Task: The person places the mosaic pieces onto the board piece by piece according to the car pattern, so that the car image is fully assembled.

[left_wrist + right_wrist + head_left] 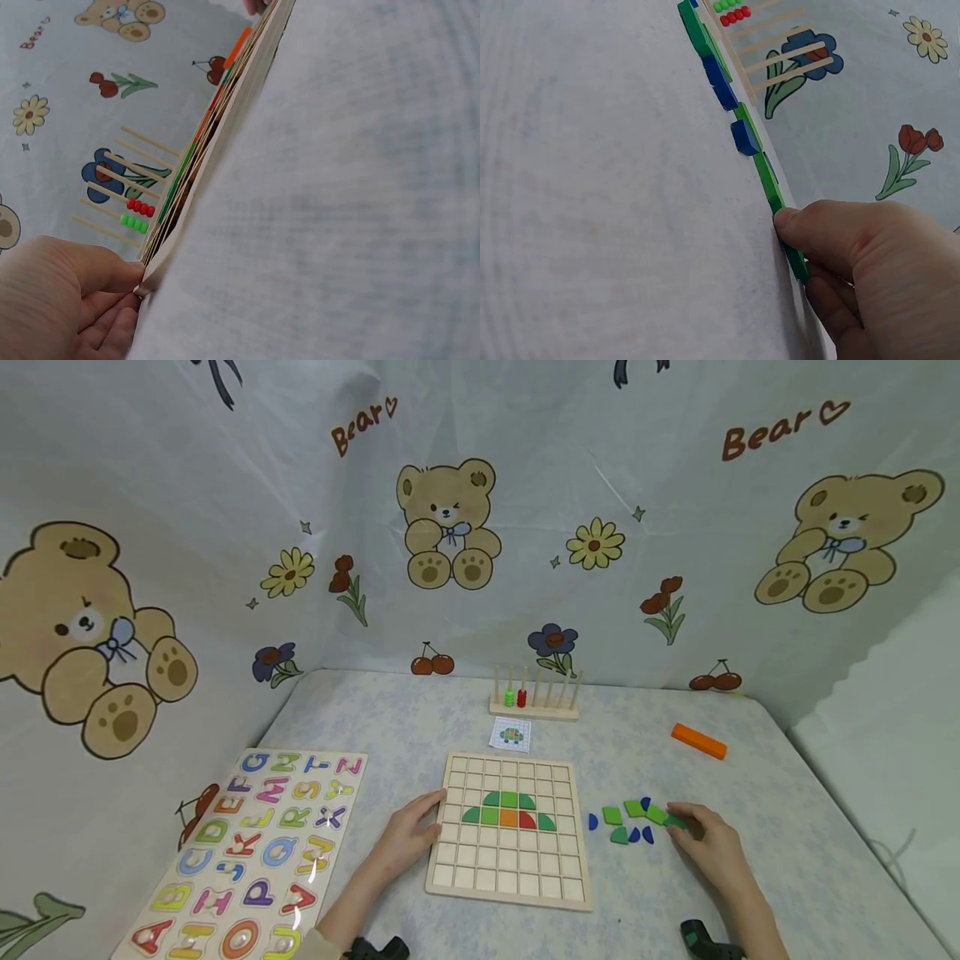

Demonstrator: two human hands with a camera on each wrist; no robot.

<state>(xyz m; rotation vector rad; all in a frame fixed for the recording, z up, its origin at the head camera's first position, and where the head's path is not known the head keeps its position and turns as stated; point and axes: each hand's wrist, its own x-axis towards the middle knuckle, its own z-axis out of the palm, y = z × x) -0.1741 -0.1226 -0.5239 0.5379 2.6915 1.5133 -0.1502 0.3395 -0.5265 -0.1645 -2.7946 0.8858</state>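
Note:
My left hand (405, 835) grips the left edge of a wooden grid board (510, 900), thumb against the rim in the left wrist view. Set in the board's upper half are green squares (509, 799), dark green quarter-rounds (547, 822), an orange square (508, 818) and a red quarter-round (527, 820). To the right of the board, my right hand (708, 847) pinches a dark green piece (795, 261) between thumb and fingers, low at the table. Beside it lie loose green squares (612, 816), blue half-rounds (593, 822) and another dark green quarter-round (619, 835).
A picture card (511, 734) lies behind the board, and farther back stands a wooden peg rack (535, 712) with green and red beads. An alphabet board (247, 852) covers the table's left side. An orange bar (699, 741) lies at the right rear.

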